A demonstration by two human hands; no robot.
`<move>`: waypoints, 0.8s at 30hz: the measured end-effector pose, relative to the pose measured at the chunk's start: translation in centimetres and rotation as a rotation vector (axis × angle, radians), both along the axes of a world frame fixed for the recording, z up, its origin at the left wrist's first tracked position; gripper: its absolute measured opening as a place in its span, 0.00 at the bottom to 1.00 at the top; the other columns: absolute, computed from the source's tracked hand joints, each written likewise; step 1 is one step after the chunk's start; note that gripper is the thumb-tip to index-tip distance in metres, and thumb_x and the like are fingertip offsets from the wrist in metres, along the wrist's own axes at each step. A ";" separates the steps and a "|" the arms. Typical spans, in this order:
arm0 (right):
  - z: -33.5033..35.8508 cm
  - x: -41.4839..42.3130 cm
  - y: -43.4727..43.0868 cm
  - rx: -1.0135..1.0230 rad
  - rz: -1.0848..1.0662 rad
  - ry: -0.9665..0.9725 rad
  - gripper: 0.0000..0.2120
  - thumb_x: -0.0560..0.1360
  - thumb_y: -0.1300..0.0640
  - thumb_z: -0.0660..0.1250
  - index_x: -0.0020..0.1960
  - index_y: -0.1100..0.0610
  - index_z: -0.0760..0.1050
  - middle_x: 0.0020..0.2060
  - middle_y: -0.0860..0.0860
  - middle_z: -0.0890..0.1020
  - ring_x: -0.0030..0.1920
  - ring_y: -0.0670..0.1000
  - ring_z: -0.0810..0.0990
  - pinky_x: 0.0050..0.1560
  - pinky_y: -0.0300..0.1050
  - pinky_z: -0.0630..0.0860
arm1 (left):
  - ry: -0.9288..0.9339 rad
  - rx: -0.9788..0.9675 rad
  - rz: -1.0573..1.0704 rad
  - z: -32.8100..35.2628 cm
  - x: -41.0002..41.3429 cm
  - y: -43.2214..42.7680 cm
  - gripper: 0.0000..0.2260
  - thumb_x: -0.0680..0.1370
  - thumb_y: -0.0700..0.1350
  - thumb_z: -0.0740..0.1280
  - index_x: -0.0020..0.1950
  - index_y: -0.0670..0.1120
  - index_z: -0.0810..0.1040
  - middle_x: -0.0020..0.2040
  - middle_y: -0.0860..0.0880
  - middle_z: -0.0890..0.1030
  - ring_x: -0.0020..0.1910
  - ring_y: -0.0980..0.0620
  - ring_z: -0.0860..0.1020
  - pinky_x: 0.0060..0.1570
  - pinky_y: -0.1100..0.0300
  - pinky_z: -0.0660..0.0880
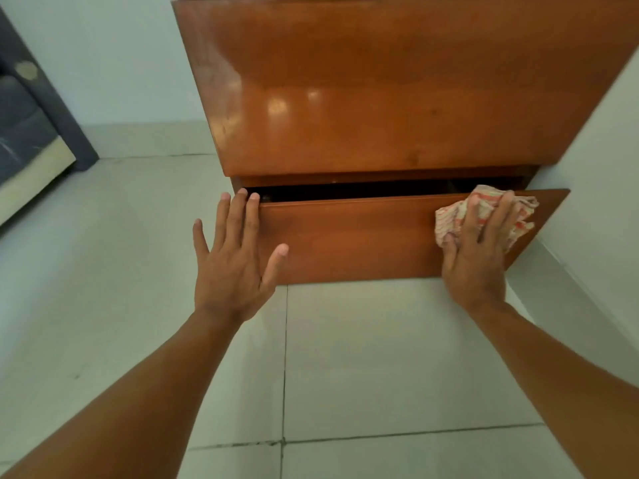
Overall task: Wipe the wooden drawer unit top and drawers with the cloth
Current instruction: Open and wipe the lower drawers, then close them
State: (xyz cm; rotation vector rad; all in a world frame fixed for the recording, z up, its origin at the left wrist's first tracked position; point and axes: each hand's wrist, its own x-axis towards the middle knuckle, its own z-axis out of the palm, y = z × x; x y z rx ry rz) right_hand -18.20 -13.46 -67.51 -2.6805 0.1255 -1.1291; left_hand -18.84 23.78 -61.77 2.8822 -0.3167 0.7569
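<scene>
The glossy brown wooden drawer unit (397,98) fills the upper middle of the head view. Its bottom drawer (363,240) is pulled out a little, leaving a dark gap along its top edge. My right hand (479,250) presses a crumpled white cloth with orange stripes (484,210) flat against the right part of that drawer's front. My left hand (235,257) is spread open at the drawer's left end, with fingertips near its top corner and the thumb over the front; it holds nothing.
Pale floor tiles (380,357) lie below the unit. A white wall (594,167) runs close along the unit's right side. A dark sofa (31,126) with a light base stands at the far left.
</scene>
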 end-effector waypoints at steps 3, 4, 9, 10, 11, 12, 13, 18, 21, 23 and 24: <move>1.2 -0.6 -3.1 0.062 -0.014 0.003 0.30 0.84 0.58 0.57 0.83 0.57 0.50 0.80 0.69 0.47 0.80 0.72 0.46 0.79 0.67 0.53 | 0.042 -0.001 -0.022 0.4 -0.3 0.1 0.36 0.82 0.67 0.45 0.85 0.47 0.48 0.85 0.46 0.50 0.83 0.44 0.47 0.76 0.31 0.52; 1.7 -0.8 -3.8 0.120 -0.033 -0.007 0.31 0.84 0.62 0.57 0.83 0.57 0.50 0.81 0.68 0.46 0.80 0.71 0.47 0.79 0.65 0.56 | 0.053 -0.003 -0.024 0.5 -0.4 0.1 0.36 0.82 0.67 0.45 0.85 0.48 0.48 0.85 0.46 0.50 0.83 0.44 0.47 0.77 0.31 0.52; 2.9 -2.2 0.0 0.315 0.017 -0.107 0.38 0.75 0.73 0.56 0.82 0.58 0.54 0.82 0.64 0.48 0.81 0.65 0.52 0.78 0.51 0.60 | 0.084 -0.045 0.000 1.1 -0.8 -0.5 0.35 0.82 0.67 0.44 0.85 0.49 0.48 0.85 0.47 0.50 0.83 0.45 0.46 0.77 0.32 0.52; 2.5 -2.5 2.3 0.276 0.058 -0.116 0.38 0.74 0.74 0.56 0.82 0.59 0.56 0.82 0.64 0.51 0.81 0.66 0.53 0.78 0.53 0.60 | 0.086 -0.051 0.005 1.1 -0.9 -0.6 0.35 0.83 0.66 0.44 0.85 0.49 0.49 0.85 0.47 0.50 0.83 0.45 0.46 0.77 0.33 0.52; 2.0 -2.7 5.1 0.220 0.111 -0.119 0.37 0.73 0.75 0.57 0.81 0.59 0.59 0.81 0.64 0.54 0.81 0.66 0.54 0.79 0.53 0.59 | 0.088 -0.057 0.007 1.1 -0.9 -0.6 0.34 0.83 0.65 0.44 0.85 0.49 0.49 0.85 0.47 0.50 0.83 0.45 0.46 0.77 0.33 0.52; 1.6 -2.9 8.0 0.152 0.180 -0.119 0.37 0.72 0.76 0.57 0.79 0.59 0.63 0.80 0.65 0.58 0.80 0.66 0.57 0.80 0.51 0.57 | 0.089 -0.063 0.006 1.2 -1.0 -0.6 0.33 0.83 0.64 0.44 0.84 0.49 0.50 0.85 0.47 0.51 0.83 0.45 0.47 0.77 0.33 0.53; 1.1 -3.0 10.9 0.085 0.267 -0.122 0.36 0.71 0.76 0.57 0.78 0.59 0.67 0.79 0.64 0.61 0.79 0.65 0.59 0.79 0.50 0.58 | 0.089 -0.066 0.003 1.2 -1.0 -0.6 0.32 0.83 0.63 0.44 0.84 0.49 0.50 0.85 0.47 0.51 0.83 0.46 0.47 0.77 0.33 0.54; -0.6 -1.5 20.1 -0.339 0.663 0.017 0.28 0.80 0.67 0.54 0.78 0.53 0.67 0.80 0.58 0.63 0.80 0.61 0.59 0.66 0.58 0.74 | 0.094 -0.044 -0.036 1.2 -0.9 0.2 0.31 0.83 0.61 0.42 0.84 0.49 0.50 0.85 0.47 0.52 0.83 0.46 0.48 0.77 0.35 0.55; -1.6 0.7 19.5 -0.518 0.632 0.100 0.32 0.78 0.65 0.62 0.80 0.50 0.63 0.82 0.53 0.57 0.82 0.57 0.56 0.67 0.55 0.74 | 0.087 -0.039 -0.046 1.2 -0.7 0.6 0.31 0.83 0.61 0.43 0.84 0.50 0.51 0.84 0.47 0.55 0.83 0.46 0.50 0.77 0.35 0.57; -2.0 1.2 17.6 -0.674 0.566 0.072 0.33 0.78 0.63 0.61 0.81 0.48 0.60 0.82 0.52 0.56 0.82 0.55 0.57 0.75 0.53 0.63 | 0.086 -0.048 -0.046 1.3 -0.8 0.5 0.31 0.83 0.61 0.44 0.84 0.49 0.52 0.84 0.46 0.56 0.83 0.46 0.51 0.76 0.36 0.58; -2.1 1.3 16.2 -0.733 0.547 0.043 0.32 0.78 0.62 0.61 0.81 0.47 0.60 0.82 0.52 0.55 0.81 0.54 0.58 0.76 0.52 0.59 | 0.085 -0.055 -0.046 1.3 -0.8 0.4 0.31 0.83 0.61 0.44 0.84 0.49 0.52 0.83 0.46 0.56 0.83 0.46 0.52 0.76 0.36 0.59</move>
